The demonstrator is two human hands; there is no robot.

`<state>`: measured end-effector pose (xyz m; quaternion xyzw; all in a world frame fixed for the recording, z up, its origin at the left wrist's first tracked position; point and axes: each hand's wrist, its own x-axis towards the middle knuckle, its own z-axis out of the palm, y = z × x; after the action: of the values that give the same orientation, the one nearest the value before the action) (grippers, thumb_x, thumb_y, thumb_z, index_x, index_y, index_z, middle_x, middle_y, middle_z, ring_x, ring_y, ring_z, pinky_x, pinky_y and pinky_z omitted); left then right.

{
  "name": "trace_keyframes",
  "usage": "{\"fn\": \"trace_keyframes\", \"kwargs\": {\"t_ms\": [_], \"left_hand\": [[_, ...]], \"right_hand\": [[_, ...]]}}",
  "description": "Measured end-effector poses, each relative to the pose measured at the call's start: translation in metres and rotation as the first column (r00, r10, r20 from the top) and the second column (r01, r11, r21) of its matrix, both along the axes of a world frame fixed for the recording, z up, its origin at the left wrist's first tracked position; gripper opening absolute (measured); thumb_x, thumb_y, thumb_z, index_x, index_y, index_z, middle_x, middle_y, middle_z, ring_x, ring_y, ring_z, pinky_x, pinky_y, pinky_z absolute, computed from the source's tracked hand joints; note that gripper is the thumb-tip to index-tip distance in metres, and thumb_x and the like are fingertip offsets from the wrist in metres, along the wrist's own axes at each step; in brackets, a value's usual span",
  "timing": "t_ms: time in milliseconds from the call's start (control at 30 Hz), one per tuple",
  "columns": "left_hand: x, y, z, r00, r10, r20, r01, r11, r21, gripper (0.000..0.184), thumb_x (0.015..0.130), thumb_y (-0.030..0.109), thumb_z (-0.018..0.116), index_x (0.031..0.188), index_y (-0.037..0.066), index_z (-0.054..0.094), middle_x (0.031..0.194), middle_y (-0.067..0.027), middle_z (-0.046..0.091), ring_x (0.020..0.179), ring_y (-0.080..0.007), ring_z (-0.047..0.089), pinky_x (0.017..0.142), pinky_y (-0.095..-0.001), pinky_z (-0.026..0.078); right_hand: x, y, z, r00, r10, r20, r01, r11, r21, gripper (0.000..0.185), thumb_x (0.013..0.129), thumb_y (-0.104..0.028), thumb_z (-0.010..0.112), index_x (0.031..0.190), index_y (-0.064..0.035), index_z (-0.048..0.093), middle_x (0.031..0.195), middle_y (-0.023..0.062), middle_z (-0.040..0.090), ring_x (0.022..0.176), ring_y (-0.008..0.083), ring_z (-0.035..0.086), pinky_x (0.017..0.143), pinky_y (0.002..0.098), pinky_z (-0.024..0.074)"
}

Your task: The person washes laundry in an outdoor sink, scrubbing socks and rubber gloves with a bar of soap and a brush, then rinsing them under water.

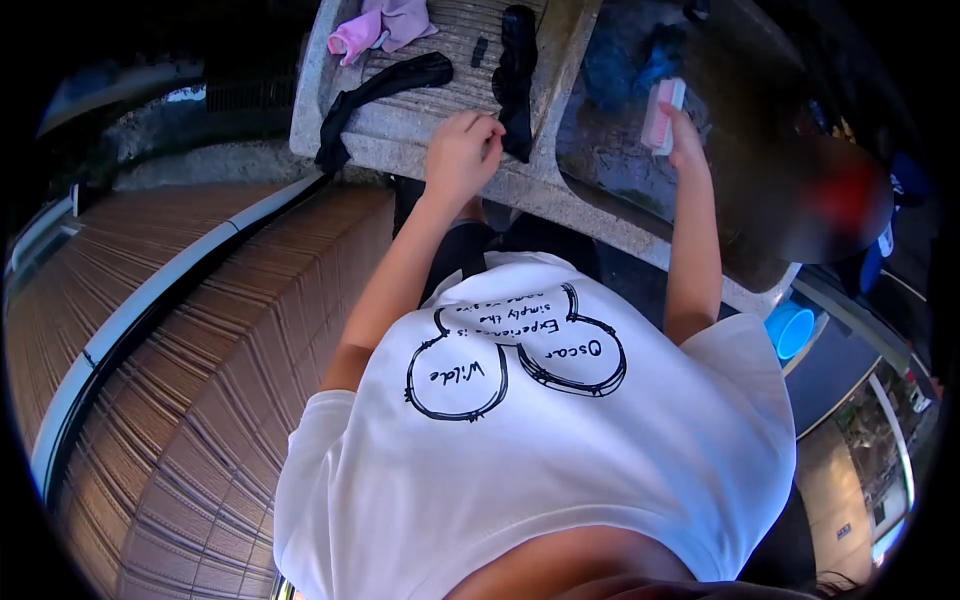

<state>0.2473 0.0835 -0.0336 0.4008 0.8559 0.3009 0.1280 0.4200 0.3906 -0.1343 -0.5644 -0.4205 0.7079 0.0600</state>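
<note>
My right hand point(686, 138) grips a pink and white brush point(662, 117) above the water-filled basin point(615, 150) on the right. Over the front of the ribbed stone washboard point(440, 100), my left hand point(466, 150) is curled, its fingers bent together; whether something is between them I cannot make out. Just right of that hand lies a long black cloth point(515, 80), close to its fingertips. Another black cloth point(385, 92) stretches in a curve to the left, its end hanging at the sink's edge.
Pink and lilac cloths point(385, 27) lie at the washboard's far left. A small dark object point(480, 52) sits between the black cloths. At the right are a blurred red thing point(845, 195) and a light blue bucket point(790, 330). A brown tiled surface point(230, 350) is at left.
</note>
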Motion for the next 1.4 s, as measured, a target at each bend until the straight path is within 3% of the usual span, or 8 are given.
{"fn": "trace_keyframes", "kwargs": {"t_ms": [133,333,400,467,600,1133,1233,1400], "left_hand": [[0.015,0.024,-0.002,0.993,-0.100,-0.066,0.115,0.951,0.286,0.020,0.073,0.013,0.069,0.090,0.004,0.063,0.086,-0.0111,0.057,0.081,-0.0289,0.058,0.072,-0.0382,0.047],[0.012,0.021,-0.045,0.995,0.086,-0.055,-0.083,0.995,0.055,0.024,0.075,0.020,0.070,0.085,0.000,0.062,0.083,-0.0164,0.061,0.078,-0.0346,0.060,0.068,-0.0433,0.048],[0.015,0.021,-0.045,0.988,0.139,-0.069,-0.129,0.983,0.127,0.020,0.075,0.018,0.069,0.082,0.001,0.061,0.076,-0.0150,0.061,0.074,-0.0346,0.060,0.066,-0.0440,0.048],[0.007,0.016,-0.040,0.975,0.205,-0.086,-0.207,0.978,-0.016,0.012,0.075,0.011,0.065,0.082,0.003,0.059,0.079,-0.0142,0.060,0.074,-0.0343,0.059,0.065,-0.0442,0.046],[-0.039,0.005,-0.025,0.928,0.168,-0.333,-0.122,0.980,0.155,0.008,0.071,0.006,0.063,0.079,0.006,0.060,0.081,-0.0102,0.058,0.076,-0.0314,0.055,0.063,-0.0414,0.047],[0.009,-0.019,-0.028,0.998,0.043,-0.053,-0.039,0.997,0.065,0.020,0.072,0.007,0.059,0.092,0.003,0.061,0.099,-0.0162,0.063,0.097,-0.0301,0.060,0.083,-0.0375,0.049],[0.004,-0.027,-0.042,0.991,-0.043,-0.125,0.054,0.995,0.089,0.019,0.074,0.007,0.058,0.091,0.001,0.061,0.102,-0.0155,0.064,0.100,-0.0280,0.060,0.085,-0.0362,0.049],[0.009,-0.037,-0.054,0.961,-0.091,-0.260,0.119,0.988,0.096,0.021,0.073,0.008,0.057,0.093,0.002,0.063,0.107,-0.0140,0.064,0.105,-0.0260,0.060,0.085,-0.0346,0.050]], "right_hand": [[-0.071,-0.038,0.057,0.921,0.386,0.047,-0.339,0.740,0.581,0.043,0.087,-0.027,0.055,0.126,-0.0087,0.050,0.103,0.0143,0.061,0.091,0.0248,0.059,0.081,0.0348,0.0473],[-0.147,-0.133,0.049,0.452,0.319,0.833,-0.504,-0.679,0.533,0.057,0.081,-0.054,0.056,0.134,-0.0377,0.042,0.103,0.0142,0.053,0.090,0.0323,0.056,0.068,0.0469,0.0445],[-0.197,-0.087,0.015,0.597,0.154,0.787,-0.472,-0.726,0.500,0.055,0.083,-0.053,0.054,0.134,-0.0386,0.041,0.108,0.0140,0.053,0.094,0.0326,0.054,0.067,0.0469,0.0438],[-0.253,-0.060,0.005,0.654,0.058,0.754,-0.739,-0.166,0.653,0.035,0.081,-0.034,0.056,0.092,-0.0039,0.070,0.107,0.0176,0.052,0.099,0.0328,0.050,0.074,0.0449,0.0412],[-0.185,-0.154,0.071,0.629,0.243,0.739,-0.573,-0.497,0.652,0.051,0.084,-0.050,0.053,0.133,-0.0358,0.045,0.106,0.0168,0.052,0.092,0.0345,0.051,0.076,0.0476,0.0378],[-0.239,-0.094,0.047,0.762,0.091,0.641,-0.541,-0.454,0.708,0.029,0.085,-0.027,0.049,0.092,-0.0067,0.067,0.089,0.0132,0.056,0.087,0.0292,0.052,0.073,0.0434,0.0392],[-0.224,-0.118,0.068,0.222,0.238,0.945,-0.838,-0.449,0.310,0.047,0.082,-0.052,0.054,0.123,-0.0290,0.057,0.102,0.0168,0.059,0.094,0.0312,0.054,0.075,0.0478,0.0372],[-0.213,-0.107,0.051,0.443,0.280,0.852,-0.593,-0.621,0.513,0.048,0.084,-0.044,0.055,0.129,-0.0318,0.050,0.095,0.0189,0.057,0.091,0.0328,0.053,0.076,0.0488,0.0373]]}}
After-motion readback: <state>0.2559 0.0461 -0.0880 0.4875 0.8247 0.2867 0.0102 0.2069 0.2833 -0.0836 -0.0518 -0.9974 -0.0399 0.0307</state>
